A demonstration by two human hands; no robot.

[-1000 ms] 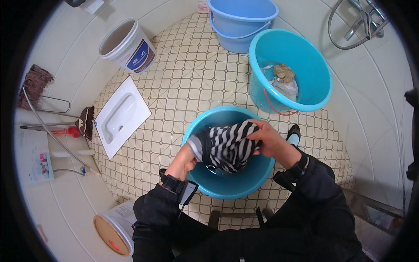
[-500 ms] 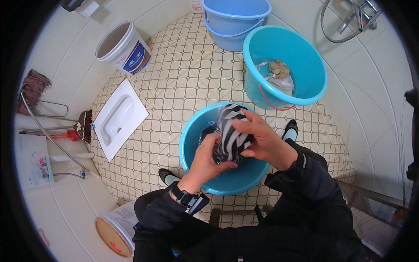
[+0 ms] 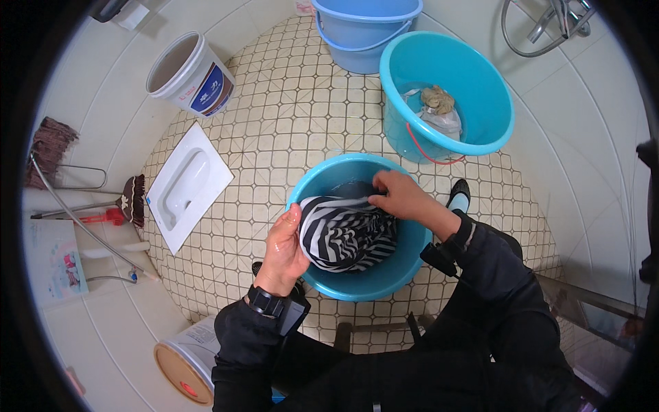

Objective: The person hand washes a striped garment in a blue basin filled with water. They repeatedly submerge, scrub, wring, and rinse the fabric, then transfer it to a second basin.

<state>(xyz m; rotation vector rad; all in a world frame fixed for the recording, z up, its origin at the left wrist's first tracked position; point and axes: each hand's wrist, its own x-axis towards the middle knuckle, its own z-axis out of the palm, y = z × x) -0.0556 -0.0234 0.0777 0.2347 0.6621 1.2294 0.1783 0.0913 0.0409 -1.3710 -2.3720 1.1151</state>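
Note:
A black-and-white striped fabric item (image 3: 349, 237), rounded and cap-like in shape, is spread out between my hands over a teal basin (image 3: 357, 292) on the floor. My left hand (image 3: 283, 250) grips its left edge, thumb up along the side, skin wet. At the upper right edge, my right hand (image 3: 403, 198) pinches the cloth between thumb and fingers. Behind the cloth, water and something dark (image 3: 357, 188) show in the basin; the rest of its inside is hidden.
A turquoise bucket (image 3: 449, 89) holding bundled cloths stands ahead right, beside a blue bucket (image 3: 367, 51). Leftward are a white tub (image 3: 189, 86), a squat toilet (image 3: 185, 178) and mops (image 3: 130, 199). A lidded tub (image 3: 182, 374) stands at near left.
The striped item was bunched between both hands and is now stretched wide. My left hand moved left and my right hand slid along its upper edge.

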